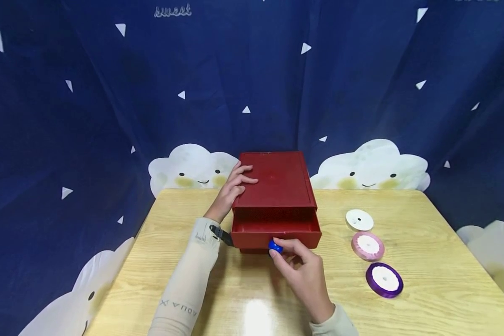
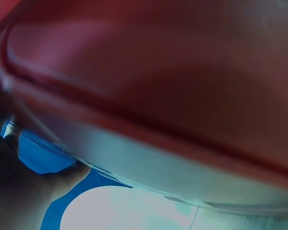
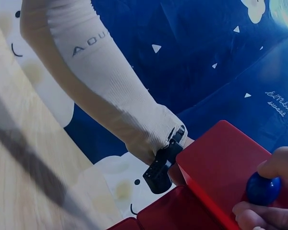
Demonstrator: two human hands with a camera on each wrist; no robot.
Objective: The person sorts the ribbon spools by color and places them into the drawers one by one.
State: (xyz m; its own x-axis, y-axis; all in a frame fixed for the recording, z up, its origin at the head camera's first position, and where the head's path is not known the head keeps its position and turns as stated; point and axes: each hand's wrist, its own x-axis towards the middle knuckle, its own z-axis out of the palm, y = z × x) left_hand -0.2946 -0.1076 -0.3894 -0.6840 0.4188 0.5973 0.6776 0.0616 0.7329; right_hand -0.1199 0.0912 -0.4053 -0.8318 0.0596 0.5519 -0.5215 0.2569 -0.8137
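Observation:
A red drawer box stands on the wooden table, its drawer pulled part of the way out at the front. On the drawer front is a round blue knob, which my right hand pinches between thumb and forefinger. My left hand rests on the box's left side and top edge, fingers spread over the lid. Close up in the left wrist view, the box's red side fills most of the picture, with part of the left hand at the lower left.
Right of the box lie three ribbon spools in a row on the wooden table: a white spool, a pink spool and a purple spool. A dark blue curtain with white triangles and clouds hangs behind.

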